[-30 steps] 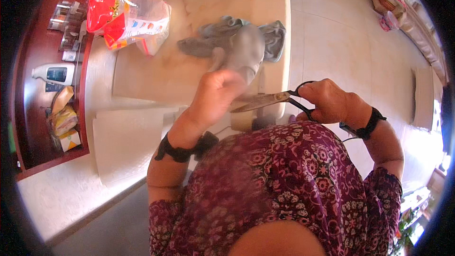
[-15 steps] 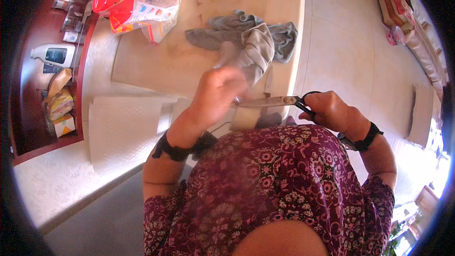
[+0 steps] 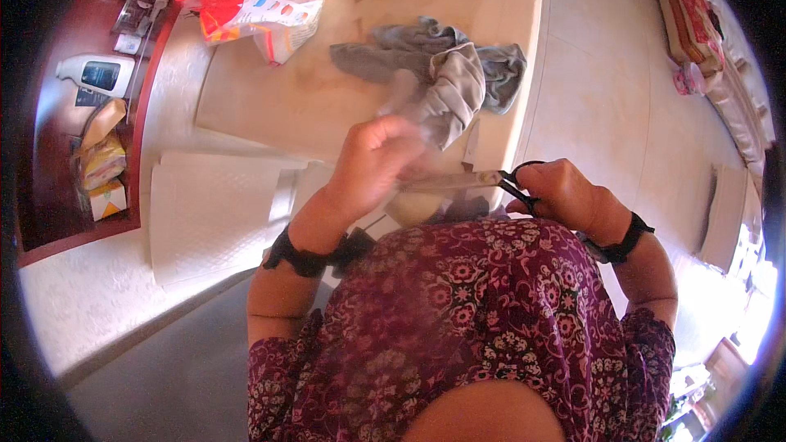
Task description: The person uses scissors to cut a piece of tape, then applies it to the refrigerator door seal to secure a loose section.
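My right hand point(image 3: 562, 192) is closed round the black handles of a pair of scissors point(image 3: 458, 181). The blades reach left and are slightly smeared by motion. At their tip end is my left hand point(image 3: 378, 151), curled closed with blurred fingers; what it holds, if anything, I cannot make out. Just beyond the hands a crumpled grey cloth point(image 3: 372, 63) lies on the pale tabletop, with a lighter beige-grey cloth point(image 3: 455, 92) bunched over it. Black bands circle both wrists.
A red and clear plastic bag point(image 3: 282, 8) stands at the table's point(image 3: 270, 102) far left. White quilted sheets point(image 3: 213, 213) lie left of my left forearm. A dark red shelf point(image 3: 65, 205) on the left holds a white bottle point(image 3: 115, 74) and packets. Folded red bedding point(image 3: 688, 16) sits far right.
The view has shifted slightly, so the table things appear a little further right. My right hand and the scissors have moved slightly left; the blades are more blurred. My left hand stays near their tip.
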Available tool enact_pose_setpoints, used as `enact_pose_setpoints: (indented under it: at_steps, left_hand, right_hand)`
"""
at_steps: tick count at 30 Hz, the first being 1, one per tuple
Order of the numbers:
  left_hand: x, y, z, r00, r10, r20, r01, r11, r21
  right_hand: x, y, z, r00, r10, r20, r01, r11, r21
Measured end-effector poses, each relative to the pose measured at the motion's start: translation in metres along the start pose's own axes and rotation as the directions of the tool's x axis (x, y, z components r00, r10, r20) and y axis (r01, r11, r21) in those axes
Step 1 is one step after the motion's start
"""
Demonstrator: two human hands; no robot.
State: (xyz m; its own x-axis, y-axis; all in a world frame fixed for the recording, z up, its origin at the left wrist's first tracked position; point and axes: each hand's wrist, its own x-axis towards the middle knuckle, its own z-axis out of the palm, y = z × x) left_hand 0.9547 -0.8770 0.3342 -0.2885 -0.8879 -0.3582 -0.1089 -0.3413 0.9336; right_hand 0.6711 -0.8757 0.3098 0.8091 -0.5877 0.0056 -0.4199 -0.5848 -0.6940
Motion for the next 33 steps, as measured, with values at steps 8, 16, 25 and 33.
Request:
enact_pose_setpoints:
  at_steps: [8,16,25,33]
  left_hand:
    - [-0.004,-0.005,-0.028,0.952,-0.017,-0.306,-0.033,0.987,-0.16]
    - [-0.017,0.001,-0.035,0.91,0.155,-0.384,-0.221,0.966,-0.133]
    - [-0.049,0.01,-0.005,0.818,0.148,-0.556,-0.32,0.92,-0.226]
    - [-0.089,-0.006,0.071,0.789,0.126,-0.601,-0.359,0.889,-0.285]
  right_hand:
    - [0.0,0.013,0.013,0.963,0.143,-0.23,-0.147,0.989,0.003]
    - [0.091,0.054,0.004,0.908,0.189,-0.373,-0.241,0.966,-0.095]
    - [0.105,0.027,0.003,0.827,-0.128,-0.547,0.115,0.992,-0.059]
    - [0.073,-0.057,0.002,0.739,-0.423,-0.524,0.57,0.807,0.152]
